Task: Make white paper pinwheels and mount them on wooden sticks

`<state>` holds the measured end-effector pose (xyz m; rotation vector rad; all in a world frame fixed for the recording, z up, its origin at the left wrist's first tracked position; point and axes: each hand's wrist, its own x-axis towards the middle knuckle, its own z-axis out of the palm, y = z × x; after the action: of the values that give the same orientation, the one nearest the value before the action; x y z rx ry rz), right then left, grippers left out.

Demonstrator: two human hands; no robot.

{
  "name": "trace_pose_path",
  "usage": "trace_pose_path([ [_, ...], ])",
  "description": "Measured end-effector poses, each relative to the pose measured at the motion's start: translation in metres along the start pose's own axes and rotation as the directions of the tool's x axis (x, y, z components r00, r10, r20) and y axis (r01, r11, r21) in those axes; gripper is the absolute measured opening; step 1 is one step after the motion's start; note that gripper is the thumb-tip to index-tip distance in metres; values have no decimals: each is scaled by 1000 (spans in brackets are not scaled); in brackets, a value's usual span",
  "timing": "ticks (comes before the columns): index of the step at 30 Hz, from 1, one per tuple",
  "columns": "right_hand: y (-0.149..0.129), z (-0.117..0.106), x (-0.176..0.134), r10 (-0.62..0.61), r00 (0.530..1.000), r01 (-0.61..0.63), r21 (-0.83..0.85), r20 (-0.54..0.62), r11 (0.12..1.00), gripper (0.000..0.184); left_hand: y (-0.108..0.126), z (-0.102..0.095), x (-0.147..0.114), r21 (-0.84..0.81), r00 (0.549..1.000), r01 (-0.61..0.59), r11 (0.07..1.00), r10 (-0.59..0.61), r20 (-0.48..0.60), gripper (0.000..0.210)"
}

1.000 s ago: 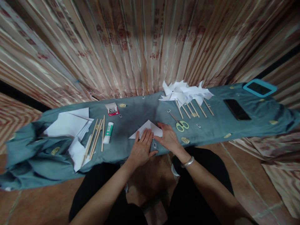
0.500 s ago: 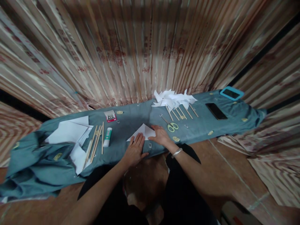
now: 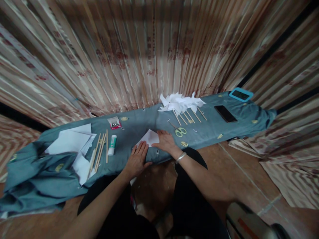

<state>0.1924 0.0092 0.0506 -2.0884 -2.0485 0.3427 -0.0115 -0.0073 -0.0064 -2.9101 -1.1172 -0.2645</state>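
A folded white sheet of paper (image 3: pixel 151 136) lies on the grey-green cloth in front of me, its peak pointing away from me. My left hand (image 3: pixel 137 160) rests flat, its fingertips on the paper's left and near part. On the right side of the same paper lies my right hand (image 3: pixel 165 142), fingers stretched out and palm down. The hands cover the paper's lower edge and right corner. Just beyond my right hand are scissors with yellow-green handles (image 3: pixel 180 132). A green and white glue stick (image 3: pixel 112 145) lies to the left of my left hand.
Several wooden sticks (image 3: pixel 100 151) and white paper sheets (image 3: pixel 68 141) lie at left. A small packet of metal pins (image 3: pixel 115 123) is behind the glue stick. White paper pinwheels (image 3: pixel 178 103) on sticks lie at the back, with a black phone (image 3: pixel 225 114) and blue-framed device (image 3: pixel 241 95) at right.
My right hand has flattened further over the paper's right side. My left fingers have shifted slightly toward its left corner. The whole view has moved a little.
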Motion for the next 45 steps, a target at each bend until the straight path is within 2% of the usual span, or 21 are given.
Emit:
trace_pose_path([
  [5, 27, 0, -7, -1, 1000, 1, 29, -19, 1000, 64, 0, -6, -6, 12, 999, 25, 1000, -26, 34, 75],
  [15, 72, 12, -19, -80, 992, 94, 156, -94, 983, 56, -7, -17, -36, 23, 992, 122, 992, -122, 24, 75],
  [21, 91, 26, -20, -124, 982, 157, 252, -142, 955, 51, -3, -20, -39, 2, 984, 169, 986, -169, 62, 75],
  [30, 110, 32, -24, -158, 970, 221, 399, -185, 890, 48, 9, -18, -39, -43, 967, 254, 966, -253, 40, 71],
  [34, 107, 33, -17, -32, 984, 122, 527, -177, 841, 42, 12, -18, -37, -88, 954, 301, 950, -300, 25, 68],
  [36, 98, 32, -11, 2, 984, 94, 529, -177, 843, 44, 13, -17, -36, -111, 953, 303, 946, -303, 17, 67],
  [42, 68, 35, 3, -177, 955, 257, 362, -238, 896, 37, 13, -18, -36, -143, 944, 327, 934, -328, 19, 63],
  [45, 63, 40, 6, -182, 956, 253, 337, -228, 907, 35, 13, -17, -36, -152, 942, 333, 931, -336, 8, 62],
])
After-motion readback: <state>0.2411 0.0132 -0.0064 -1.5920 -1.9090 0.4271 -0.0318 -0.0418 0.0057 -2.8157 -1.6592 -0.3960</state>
